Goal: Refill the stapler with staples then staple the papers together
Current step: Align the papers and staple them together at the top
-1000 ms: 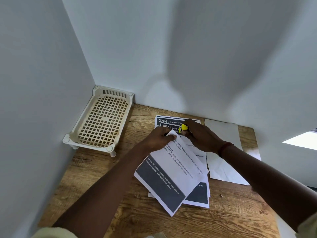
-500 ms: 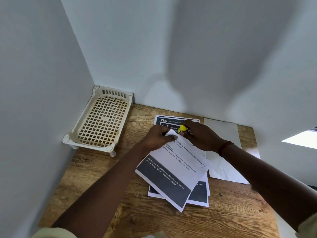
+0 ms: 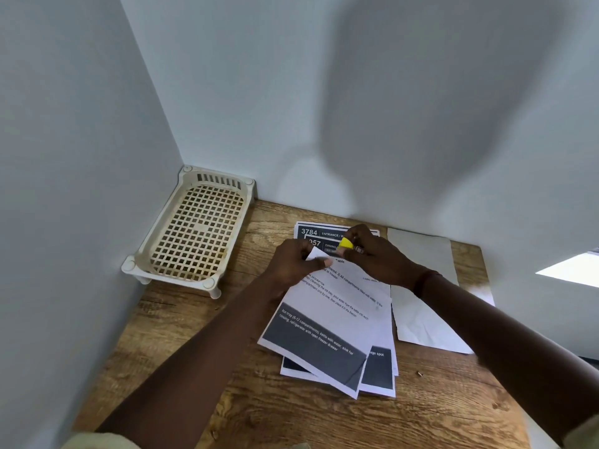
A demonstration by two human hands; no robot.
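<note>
A stack of printed papers with dark grey bands lies on the wooden table. The top sheet is skewed over the ones beneath. My left hand pinches the upper corner of these papers. My right hand holds a small yellow stapler right at that corner, touching the paper's edge. Most of the stapler is hidden by my fingers. Under both hands lies another printed sheet headed 3784.
A cream plastic mesh tray stands in the back left corner against the walls. A blank white sheet lies to the right of the stack. A tiny loose staple sits on the wood at right.
The top sheet has swung clockwise and slid right over the stack. Both hands stayed at the upper corner with the stapler.
</note>
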